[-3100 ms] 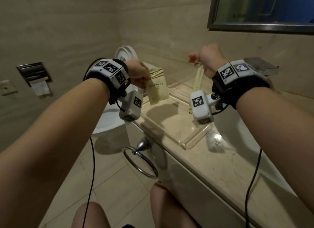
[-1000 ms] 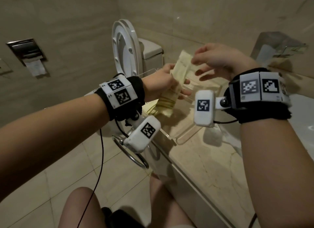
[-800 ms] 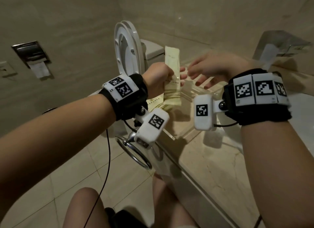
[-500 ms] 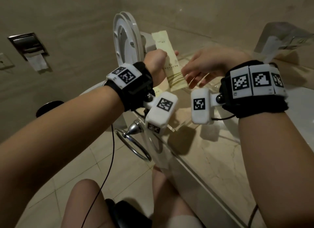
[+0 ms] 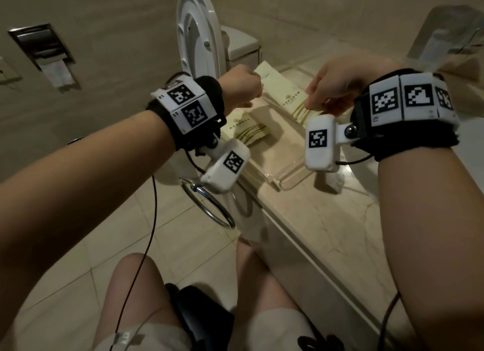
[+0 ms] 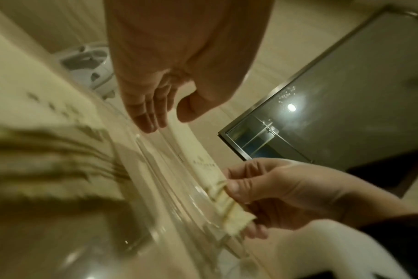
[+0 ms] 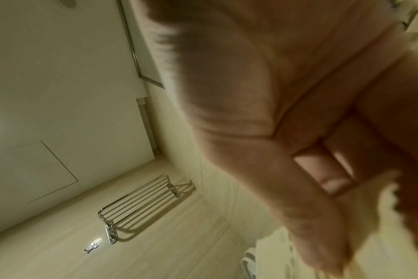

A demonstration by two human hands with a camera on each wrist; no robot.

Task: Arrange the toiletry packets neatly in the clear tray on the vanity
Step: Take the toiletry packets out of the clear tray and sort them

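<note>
A person's two hands hold one long cream packet [image 5: 281, 94] level, low over the clear tray [image 5: 290, 176] on the marble worktop [image 5: 337, 225]. The left hand [image 5: 242, 88] pinches its far end and the right hand [image 5: 337, 86] has its fingers [image 6: 236, 186] clamped on the striped near end. A second packet [image 5: 247, 130] already lies in the tray's left side, so placing is judged partly done, the held packet still to be set down.

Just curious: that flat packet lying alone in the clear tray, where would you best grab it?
Pinch the flat packet by its near, striped short edge, coming from above at the front of the clear tray. It lies flat, so only an edge gives fingers purchase.
</note>
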